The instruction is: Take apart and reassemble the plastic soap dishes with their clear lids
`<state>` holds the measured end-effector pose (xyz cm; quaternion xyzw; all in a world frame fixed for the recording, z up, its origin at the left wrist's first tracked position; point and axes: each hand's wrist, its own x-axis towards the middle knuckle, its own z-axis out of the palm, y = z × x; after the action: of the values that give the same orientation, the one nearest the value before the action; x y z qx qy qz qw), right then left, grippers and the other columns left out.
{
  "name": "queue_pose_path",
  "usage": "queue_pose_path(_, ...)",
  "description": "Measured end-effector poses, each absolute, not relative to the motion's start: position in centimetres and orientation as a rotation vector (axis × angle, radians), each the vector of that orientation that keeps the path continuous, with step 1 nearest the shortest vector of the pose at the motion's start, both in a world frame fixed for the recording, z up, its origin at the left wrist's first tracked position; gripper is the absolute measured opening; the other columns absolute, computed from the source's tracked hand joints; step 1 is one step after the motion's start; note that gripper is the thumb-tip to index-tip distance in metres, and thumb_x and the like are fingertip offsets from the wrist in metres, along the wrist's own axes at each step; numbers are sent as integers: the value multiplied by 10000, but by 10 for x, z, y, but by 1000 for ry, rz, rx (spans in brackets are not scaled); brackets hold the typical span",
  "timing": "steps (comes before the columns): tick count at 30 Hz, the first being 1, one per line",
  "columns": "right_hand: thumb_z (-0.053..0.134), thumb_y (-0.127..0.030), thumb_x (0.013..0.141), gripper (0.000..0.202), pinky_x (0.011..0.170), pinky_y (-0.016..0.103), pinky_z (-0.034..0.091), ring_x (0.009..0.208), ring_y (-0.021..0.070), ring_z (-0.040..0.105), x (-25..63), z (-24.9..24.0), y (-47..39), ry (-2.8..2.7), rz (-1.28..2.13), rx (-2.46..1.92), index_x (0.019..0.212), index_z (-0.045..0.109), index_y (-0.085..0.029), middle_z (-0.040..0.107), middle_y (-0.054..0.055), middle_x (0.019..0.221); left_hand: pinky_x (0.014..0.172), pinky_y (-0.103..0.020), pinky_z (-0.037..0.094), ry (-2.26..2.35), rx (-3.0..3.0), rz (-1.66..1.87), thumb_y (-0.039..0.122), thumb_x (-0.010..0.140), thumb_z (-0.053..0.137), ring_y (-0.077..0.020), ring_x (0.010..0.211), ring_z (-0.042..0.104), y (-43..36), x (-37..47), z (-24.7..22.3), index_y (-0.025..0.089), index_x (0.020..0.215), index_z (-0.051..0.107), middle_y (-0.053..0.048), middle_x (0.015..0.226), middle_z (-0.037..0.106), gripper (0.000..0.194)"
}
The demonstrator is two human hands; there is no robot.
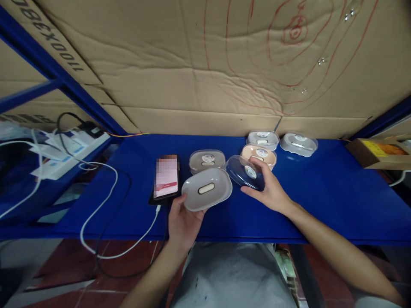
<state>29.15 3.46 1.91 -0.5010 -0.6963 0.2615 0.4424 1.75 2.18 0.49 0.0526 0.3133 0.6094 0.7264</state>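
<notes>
My left hand (185, 220) grips a grey oval soap dish (192, 194) by its near left edge. The dish is tilted toward me, with a pale elongated insert in its middle. In my right hand (268, 188) is a clear plastic lid (239, 171) with a round white sticker, its thumb and fingers on the lid's right side. The lid is apart from the dish, just to its right. Behind the dish sits a lidded grey-beige soap dish (195, 161). A lidded peach soap dish (269, 159) lies behind the lid, partly covered by it and my fingers.
Two more lidded soap dishes, a pale one (272, 140) and a grey one (293, 147), stand toward the back of the blue table (321, 196). A phone (166, 177) with a white cable (112, 201) lies left. A power strip (77, 149) and a cardboard box (366, 154) flank the sides.
</notes>
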Motion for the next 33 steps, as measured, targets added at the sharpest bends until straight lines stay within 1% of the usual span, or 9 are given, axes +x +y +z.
queue_pose_path(2,768,-570,914,743,1256,585,379,1481,329,503,290,20,34,-1590,936,-1192,1517,428,-301,512,127,1587,940,-428,641,716,138,1329,222,901,664,-266,1057,778,21,19,5,217,1242,742,-56,1129,837,349)
queue_pose_path(5,533,-664,1023,621,1158,573,498,1350,305,628,288,19,33,-1302,1390,-1048,1528,433,-316,571,125,1516,960,-412,631,745,206,1282,217,878,710,-253,1060,770,18,21,5,210,1262,737,-54,1142,832,384)
queue_pose_path(8,489,-685,1033,626,1128,550,526,1313,297,651,287,19,33,-1233,1512,-946,1540,439,-322,567,124,1510,980,-383,616,766,305,1239,237,840,778,-247,1073,760,15,22,2,211,1244,751,-44,1162,824,406)
queue_pose_path(12,587,-599,1029,661,1190,550,466,1453,307,536,286,21,27,-1534,1306,-921,1599,360,-352,479,116,1615,992,-341,597,803,415,1190,344,835,832,-244,1112,741,12,22,-4,217,1217,772,-39,1184,814,407)
queue_pose_path(17,804,-456,914,902,1258,577,368,1565,360,366,277,26,14,-2183,628,-895,1646,302,-302,394,172,1662,1056,-358,551,812,501,1132,472,884,811,-268,1227,692,9,22,-6,245,1292,744,-44,1257,785,472)
queue_pose_path(21,762,-451,945,849,1223,579,414,1558,359,364,267,24,8,-2378,379,-804,1640,323,-236,428,206,1627,1120,-411,502,787,571,1084,576,925,740,-319,1320,633,7,22,-7,223,1300,738,-82,1317,753,515)
queue_pose_path(27,704,-351,986,672,1228,595,407,1545,369,377,267,20,9,-2518,103,-743,1572,448,-144,519,213,1573,1099,-419,516,766,654,1093,572,890,784,-310,1258,670,3,24,-7,257,1279,726,-78,1283,749,504)
queue_pose_path(31,681,-364,999,664,1223,611,417,1548,372,371,268,21,7,-2551,26,-748,1586,451,-156,515,189,1597,1087,-422,524,771,672,1105,601,865,795,-315,1255,666,2,24,-6,244,1275,713,-89,1264,742,550)
queue_pose_path(33,670,-322,1006,623,1238,607,404,1541,355,385,266,20,5,-2555,-19,-726,1580,468,-184,537,158,1590,1090,-421,520,764,701,1119,632,831,811,-320,1271,655,1,24,-8,246,1284,706,-92,1264,738,605)
